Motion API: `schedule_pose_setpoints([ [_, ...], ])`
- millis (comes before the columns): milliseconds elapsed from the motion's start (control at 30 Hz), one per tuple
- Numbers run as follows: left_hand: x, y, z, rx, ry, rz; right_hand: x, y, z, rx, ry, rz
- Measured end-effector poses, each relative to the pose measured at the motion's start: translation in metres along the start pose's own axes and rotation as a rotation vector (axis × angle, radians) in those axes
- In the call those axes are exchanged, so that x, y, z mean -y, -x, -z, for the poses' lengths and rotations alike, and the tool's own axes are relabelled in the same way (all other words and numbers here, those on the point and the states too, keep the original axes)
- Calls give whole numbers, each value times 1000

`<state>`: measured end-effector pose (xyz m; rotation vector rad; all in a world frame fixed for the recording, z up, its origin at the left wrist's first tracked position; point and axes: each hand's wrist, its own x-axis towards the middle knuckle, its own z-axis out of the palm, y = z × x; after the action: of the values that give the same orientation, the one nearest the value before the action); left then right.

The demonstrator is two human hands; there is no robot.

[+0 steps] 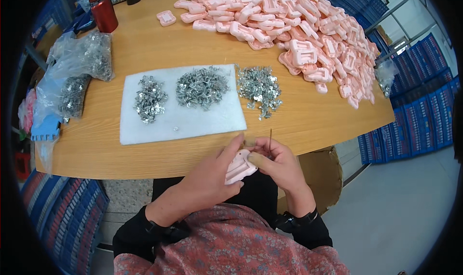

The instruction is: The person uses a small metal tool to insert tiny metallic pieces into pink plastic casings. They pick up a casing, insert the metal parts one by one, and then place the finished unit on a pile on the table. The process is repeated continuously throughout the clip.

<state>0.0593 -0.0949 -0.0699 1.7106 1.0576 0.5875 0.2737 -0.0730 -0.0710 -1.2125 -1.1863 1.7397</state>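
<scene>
My left hand (210, 174) is closed round a pale pink plastic casing (237, 170), held just off the table's near edge above my lap. Its recessed side faces up. My right hand (284, 169) is bent in at the casing's right end, with the thumb pressing on it. A thin dark rod (270, 136) sticks up from between the right fingers; its lower end is hidden. Beyond my hands, a white foam sheet (183, 125) bears two heaps of small metal clips (201, 88), (150, 100). A third heap of metal pieces (260, 87) lies at its right edge.
A large pile of pink casings (289, 19) covers the table's far right, and one casing (166, 18) lies apart. Plastic bags of metal parts (74, 89) and a red flask (103, 12) stand left. Blue crates (419, 106) and an open cardboard box (320, 178) flank the table (144, 159).
</scene>
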Motion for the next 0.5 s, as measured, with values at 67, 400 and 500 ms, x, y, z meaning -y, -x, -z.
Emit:
schedule_pose_setpoints([
  [67,1,-4,-1,-19,-115,-24,-2,-6,3,-30,96,-70],
  [400,20,-13,41,341,699,271,31,-29,-8,-61,505,193],
  [500,20,-6,41,252,746,239,33,-61,13,-366,1138,616],
])
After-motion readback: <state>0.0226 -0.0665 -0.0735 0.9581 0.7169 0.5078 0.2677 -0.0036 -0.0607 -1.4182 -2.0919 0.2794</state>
